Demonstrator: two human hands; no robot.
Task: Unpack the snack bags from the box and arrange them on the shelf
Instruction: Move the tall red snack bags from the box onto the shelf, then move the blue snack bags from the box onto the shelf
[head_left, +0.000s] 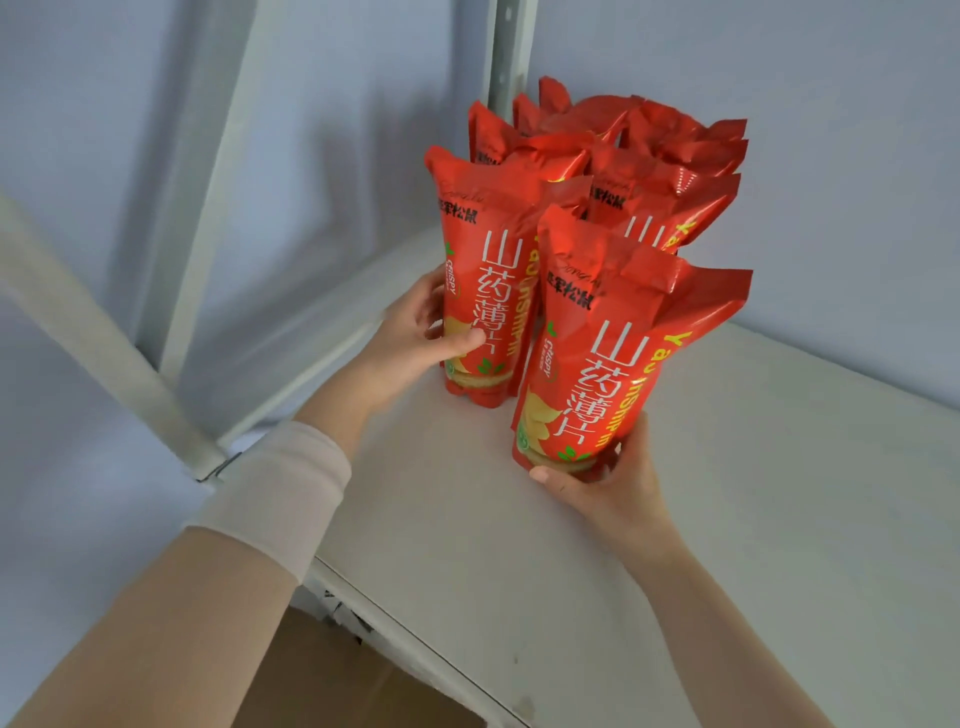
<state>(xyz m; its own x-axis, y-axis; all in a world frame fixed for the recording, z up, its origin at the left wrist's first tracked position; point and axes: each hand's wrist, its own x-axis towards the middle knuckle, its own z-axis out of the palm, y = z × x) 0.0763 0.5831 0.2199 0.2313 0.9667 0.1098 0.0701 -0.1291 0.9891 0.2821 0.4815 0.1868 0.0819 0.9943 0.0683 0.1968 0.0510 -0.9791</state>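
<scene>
Several red snack bags are already placed upright on the white shelf (701, 519), gathered near the grey corner post (511, 52) at the back. The exact number cannot be told, because the rear bags (670, 145) are partly hidden behind the front ones; at least five or six tops are seen.

Two bags are handled at this moment. The left front bag (483, 280), standing in front of the post and a little to its left, is grasped by the left hand (415, 338), with the thumb laid across its printed face and the fingers behind its side. The nearest bag (597, 364), further forward from the post and closest to the shelf's front edge, is held at its bottom by the right hand (608, 483), the thumb under the lower front and the fingers wrapped around the far side. Whether its base touches the shelf board cannot be told.

It is judged that the task is well advanced but not finished. A cardboard box (332, 680) is seen below the shelf edge, far in front of the post; its inside is not shown, so the number of bags left cannot be known. Much free shelf surface remains to the right of the post.
</scene>
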